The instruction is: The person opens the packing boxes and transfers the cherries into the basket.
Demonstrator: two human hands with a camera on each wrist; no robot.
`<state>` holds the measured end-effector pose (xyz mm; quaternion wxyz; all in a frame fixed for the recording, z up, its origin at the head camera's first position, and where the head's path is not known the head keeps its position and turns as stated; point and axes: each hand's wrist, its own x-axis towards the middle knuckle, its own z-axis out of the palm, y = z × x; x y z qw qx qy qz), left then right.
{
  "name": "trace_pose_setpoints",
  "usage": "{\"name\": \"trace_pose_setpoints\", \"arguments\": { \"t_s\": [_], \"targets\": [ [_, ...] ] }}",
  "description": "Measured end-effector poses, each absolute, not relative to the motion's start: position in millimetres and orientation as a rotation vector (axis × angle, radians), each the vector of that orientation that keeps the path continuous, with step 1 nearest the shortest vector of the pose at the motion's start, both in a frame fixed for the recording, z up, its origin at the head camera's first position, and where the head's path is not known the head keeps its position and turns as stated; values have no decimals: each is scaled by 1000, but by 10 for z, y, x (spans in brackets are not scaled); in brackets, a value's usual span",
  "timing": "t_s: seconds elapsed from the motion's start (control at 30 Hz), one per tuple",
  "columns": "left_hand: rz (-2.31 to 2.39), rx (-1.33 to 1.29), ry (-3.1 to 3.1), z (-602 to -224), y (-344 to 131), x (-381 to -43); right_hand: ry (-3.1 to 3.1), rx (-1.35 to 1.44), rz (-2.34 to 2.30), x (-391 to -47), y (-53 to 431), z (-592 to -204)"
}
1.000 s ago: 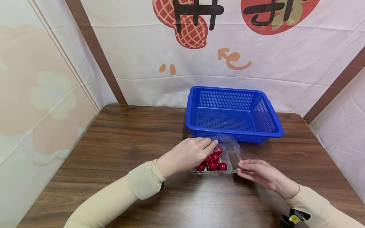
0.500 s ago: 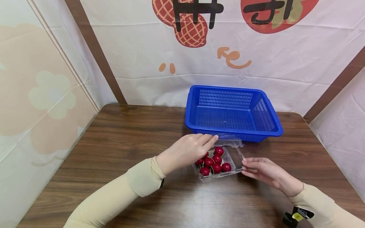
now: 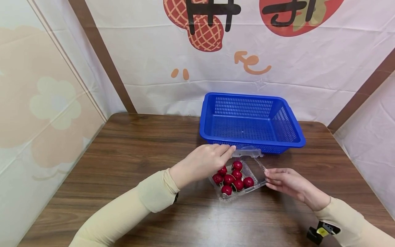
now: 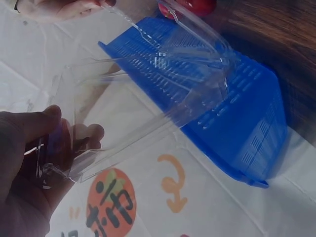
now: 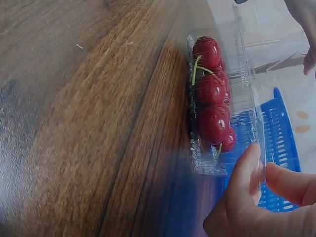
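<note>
A clear plastic clamshell box (image 3: 257, 185) with several dark red cherries (image 3: 229, 179) in it is near the middle of the table, tilted askew. My left hand (image 3: 205, 163) holds its raised lid (image 3: 247, 151) from above; in the left wrist view the thumb and fingers grip the lid's edge (image 4: 163, 121). At the box's right edge, my right hand (image 3: 293, 187) pinches the rim between thumb and fingers, plain in the right wrist view. Green stems (image 5: 196, 69) show on some cherries. The left hand and forearm hide part of the box's left side.
Just behind the box stands a blue plastic basket (image 3: 253, 141) with slotted walls and nothing inside. A printed white cloth (image 3: 154, 99) hangs behind the wooden table (image 3: 139, 144). A small black device (image 3: 321, 231) is at the right wrist.
The lid has lifted away from the cherries, which now show more. The box has turned, its left front corner coming nearer, and the right hand has shifted slightly right with its edge.
</note>
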<state>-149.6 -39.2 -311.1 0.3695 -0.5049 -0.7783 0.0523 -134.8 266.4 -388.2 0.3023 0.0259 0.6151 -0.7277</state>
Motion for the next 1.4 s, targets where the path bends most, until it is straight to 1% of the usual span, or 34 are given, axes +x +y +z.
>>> {"name": "trace_pose_setpoints", "arguments": {
  "t_s": [0.4,0.87,1.4],
  "targets": [
    [60,-1260,-2054,-3027,-441,-1505,1677,45,-1883,-1344,2790,-3851],
    [-86,-1165,-2081,-3089,-698,-1579,1759,40,-1814,-1384,2857,-3790],
    [-166,-1146,-2156,-3157,-866,-1585,1836,62,-1767,-1439,2853,-3770]
  ]
}}
